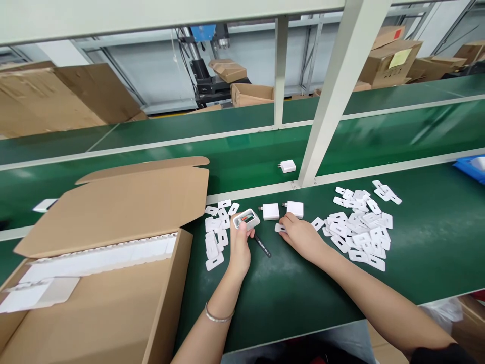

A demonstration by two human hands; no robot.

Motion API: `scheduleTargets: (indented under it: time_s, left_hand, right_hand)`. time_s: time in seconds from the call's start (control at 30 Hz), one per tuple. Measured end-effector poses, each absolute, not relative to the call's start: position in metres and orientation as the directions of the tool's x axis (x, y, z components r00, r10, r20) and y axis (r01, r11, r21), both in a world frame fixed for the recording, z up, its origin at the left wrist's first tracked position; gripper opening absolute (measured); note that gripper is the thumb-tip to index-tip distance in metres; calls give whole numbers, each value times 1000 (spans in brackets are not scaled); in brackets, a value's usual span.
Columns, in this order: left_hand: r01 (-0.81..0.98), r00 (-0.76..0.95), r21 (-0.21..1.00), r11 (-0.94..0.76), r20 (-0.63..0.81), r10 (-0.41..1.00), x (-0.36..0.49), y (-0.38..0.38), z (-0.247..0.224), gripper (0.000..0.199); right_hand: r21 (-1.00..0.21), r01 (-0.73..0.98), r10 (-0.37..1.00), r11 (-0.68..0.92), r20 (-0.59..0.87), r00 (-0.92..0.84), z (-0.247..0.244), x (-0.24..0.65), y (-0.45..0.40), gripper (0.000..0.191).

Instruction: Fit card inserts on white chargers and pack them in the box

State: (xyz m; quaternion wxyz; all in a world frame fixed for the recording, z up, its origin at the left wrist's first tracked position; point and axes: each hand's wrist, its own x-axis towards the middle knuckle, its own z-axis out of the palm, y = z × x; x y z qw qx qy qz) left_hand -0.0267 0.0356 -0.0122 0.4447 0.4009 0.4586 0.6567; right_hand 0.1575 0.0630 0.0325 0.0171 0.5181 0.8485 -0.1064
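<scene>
My left hand (240,247) is closed around a white plug-adapter housing (248,216), its open end up and a circuit board with a reddish part showing inside. From beneath those fingers a black tweezers-like tool (262,246) slants down to the right; whether the hand grips it is unclear. The fingers of my right hand (297,233) are pinched on a small white slotted cover plate (279,228) at the table surface. Just beyond the hands lie two white plug adapters, the left one (271,212) and the right one (294,209), each with a metal plug pointing left.
Slotted white plates form a large pile (359,230) on the right and a smaller group (217,232) on the left. An open cardboard box (166,298) holds white pieces along its far side. Beyond the metal post (328,96), another adapter (288,166) sits on the green belt.
</scene>
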Motion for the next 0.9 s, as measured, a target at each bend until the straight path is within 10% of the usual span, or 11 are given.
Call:
scheduleTargets:
  time_s: [0.2,0.43,0.9]
  left_hand:
    - [-211,-258,953,-216,159,953,-25,35,-12,53]
    - [266,-145,916,-301,347,927,-28,29,-4,60]
    - [306,60,847,-434,438,897,-19,21,-5,45]
  right_hand:
    - [-194,868,878,457,-58,-476,25,162,68,28]
    - [-834,349,904,427,378,-201,37,160,55,18]
    - [-970,137,947,200,155,-280,29,149,47,41]
